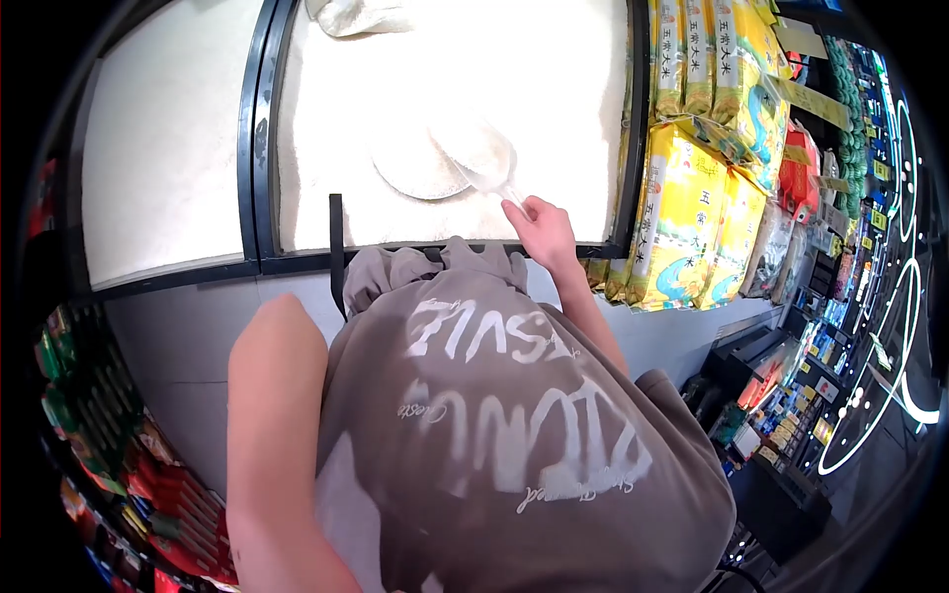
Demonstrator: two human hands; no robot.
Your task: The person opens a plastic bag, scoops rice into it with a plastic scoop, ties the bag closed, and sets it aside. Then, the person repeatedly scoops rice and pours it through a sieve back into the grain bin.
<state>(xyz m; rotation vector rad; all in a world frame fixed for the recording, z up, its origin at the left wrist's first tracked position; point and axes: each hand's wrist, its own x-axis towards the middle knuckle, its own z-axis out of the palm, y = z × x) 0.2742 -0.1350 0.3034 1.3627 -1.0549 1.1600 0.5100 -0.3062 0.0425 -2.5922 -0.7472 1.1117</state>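
My right hand is closed around the handle of a clear scoop, at the front right of a black-framed bin. The scoop's bowl points up and left, over the white, overexposed contents; single grains cannot be made out. Just left of the scoop, a pale rounded shape with a curved lower edge shows in the white; I cannot tell what it is. My bare left arm is at the lower left beside the printed grey-brown shirt; the left hand does not show.
A second bin with white contents adjoins on the left. Yellow printed rice bags are stacked along the right side. A pale bundle lies at the far edge. Shelves of packaged goods stand at right, red and green packs at lower left.
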